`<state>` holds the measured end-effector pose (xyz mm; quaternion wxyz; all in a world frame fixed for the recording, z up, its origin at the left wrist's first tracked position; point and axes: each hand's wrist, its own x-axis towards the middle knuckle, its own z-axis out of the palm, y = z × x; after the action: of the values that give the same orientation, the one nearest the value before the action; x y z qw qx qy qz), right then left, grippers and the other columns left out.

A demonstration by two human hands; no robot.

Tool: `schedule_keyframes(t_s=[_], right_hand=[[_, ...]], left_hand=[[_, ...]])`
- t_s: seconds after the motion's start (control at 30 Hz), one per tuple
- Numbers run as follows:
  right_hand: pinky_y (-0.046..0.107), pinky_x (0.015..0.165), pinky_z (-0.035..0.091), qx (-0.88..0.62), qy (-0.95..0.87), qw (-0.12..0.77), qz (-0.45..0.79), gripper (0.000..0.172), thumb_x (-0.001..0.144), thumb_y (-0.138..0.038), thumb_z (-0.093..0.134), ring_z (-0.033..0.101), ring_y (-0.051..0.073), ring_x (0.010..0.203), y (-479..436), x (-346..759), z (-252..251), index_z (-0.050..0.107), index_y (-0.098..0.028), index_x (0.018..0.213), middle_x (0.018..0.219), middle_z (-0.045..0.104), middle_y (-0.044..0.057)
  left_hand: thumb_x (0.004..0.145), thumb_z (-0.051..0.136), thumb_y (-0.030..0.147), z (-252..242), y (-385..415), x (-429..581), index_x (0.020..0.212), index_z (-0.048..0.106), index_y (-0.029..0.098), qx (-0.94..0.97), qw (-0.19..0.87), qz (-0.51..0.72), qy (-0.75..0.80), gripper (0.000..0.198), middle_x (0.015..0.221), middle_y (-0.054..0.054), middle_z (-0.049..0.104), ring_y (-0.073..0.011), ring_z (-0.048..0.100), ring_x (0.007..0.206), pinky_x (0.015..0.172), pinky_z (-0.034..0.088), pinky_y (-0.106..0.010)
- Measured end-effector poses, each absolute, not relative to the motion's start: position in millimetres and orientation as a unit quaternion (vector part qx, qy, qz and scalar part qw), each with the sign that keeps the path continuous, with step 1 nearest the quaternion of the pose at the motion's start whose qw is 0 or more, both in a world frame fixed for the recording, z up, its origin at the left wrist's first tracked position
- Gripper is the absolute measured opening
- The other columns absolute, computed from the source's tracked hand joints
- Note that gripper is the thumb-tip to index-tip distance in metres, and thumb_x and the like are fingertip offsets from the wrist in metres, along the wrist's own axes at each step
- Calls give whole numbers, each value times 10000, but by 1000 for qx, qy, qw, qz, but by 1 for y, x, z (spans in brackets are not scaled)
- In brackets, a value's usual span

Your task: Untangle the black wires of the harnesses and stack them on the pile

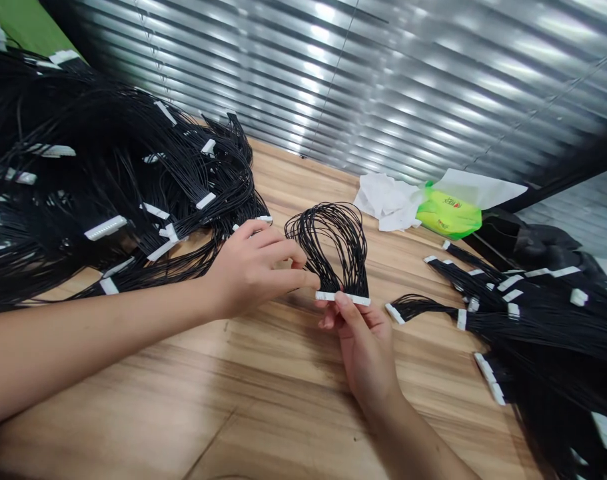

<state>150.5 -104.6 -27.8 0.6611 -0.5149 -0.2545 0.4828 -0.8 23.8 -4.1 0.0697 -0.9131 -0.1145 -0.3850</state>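
Observation:
A wire harness of thin black wires (pixel 356 250) loops up from a long white connector (pixel 353 299) in the middle of the view. My right hand (pixel 366 347) grips this connector, with the thumb on top and the fingers beneath. At its left end, my left hand (pixel 263 267) is curled with the fingertips drawn together, right against the connector's end and the lower left wires. Whatever those left fingertips pinch is too small to make out. Both ends of the loop appear to run into the same connector.
A large heap of black wire harnesses (pixel 133 160) with white connectors covers the left. Another pile of harnesses (pixel 533 320) lies at the right. Behind are crumpled white tissues (pixel 388 200) and a green tissue pack (pixel 450 213). A corrugated metal wall (pixel 303 73) borders the wooden table (pixel 263 400).

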Motion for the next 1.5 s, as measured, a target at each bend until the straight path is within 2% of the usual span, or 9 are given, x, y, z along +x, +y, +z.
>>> schedule_keyframes(t_s=[0.2,0.47,0.7,0.9,1.0,1.1,1.2,1.37,1.5], right_hand=[[226,581,469,-520,-282,646,482,156,774,-328,713,550,82,536,-102,153,-26,717,-184,714,684,707,2],[251,597,478,-542,-286,647,454,171,736,-350,736,555,97,541,-98,158,-28,726,-180,719,715,731,25],[273,564,486,-543,-223,722,367,190,721,-351,735,501,93,520,-94,162,-27,699,-165,728,781,738,60],[284,573,471,-555,-237,715,353,188,727,-352,734,525,103,518,-96,158,-27,700,-167,737,769,741,63],[285,579,460,-549,-244,713,363,186,728,-353,736,517,103,517,-98,157,-27,703,-170,730,735,731,50],[278,589,448,-549,-255,698,383,182,746,-355,726,514,104,528,-100,156,-28,709,-174,736,676,710,29],[286,605,454,-554,-277,679,393,196,759,-370,713,526,113,540,-102,154,-29,708,-175,735,671,706,26],[281,586,464,-550,-310,668,394,191,770,-364,700,545,119,530,-105,151,-26,706,-177,728,666,705,21],[271,567,468,-536,-310,671,409,161,774,-343,699,544,111,519,-104,151,-25,704,-189,726,710,723,21]], left_hand=[[920,481,242,-4,20,2,867,617,216,-947,-9,-300,-112,148,815,13,629,-131,534,751,717,356,-279],[906,480,266,-7,22,2,740,510,175,-944,-36,-300,-134,191,755,0,580,-143,517,730,733,354,-295],[908,471,248,-11,19,-7,701,437,179,-889,-285,-345,-94,221,579,55,423,-74,379,519,502,301,-203],[940,396,246,-10,15,-6,717,488,161,-882,-312,-332,-121,256,663,7,517,-89,477,629,595,382,-207],[950,404,261,-11,16,-4,829,559,166,-868,-314,-326,-205,218,667,18,588,-76,532,612,599,410,-186],[957,414,226,-14,15,-2,1136,542,216,-849,-362,-311,-227,220,609,74,627,-38,536,473,512,409,-134],[946,458,225,-16,15,-3,1181,565,261,-876,-304,-327,-182,261,602,88,651,-28,570,466,521,424,-122],[866,562,207,-15,16,-5,1040,649,298,-919,-58,-361,-147,215,605,87,654,-69,586,532,570,402,-190],[860,568,182,-13,17,-3,1039,638,289,-919,4,-383,-92,220,679,93,685,-67,573,550,582,397,-211]])
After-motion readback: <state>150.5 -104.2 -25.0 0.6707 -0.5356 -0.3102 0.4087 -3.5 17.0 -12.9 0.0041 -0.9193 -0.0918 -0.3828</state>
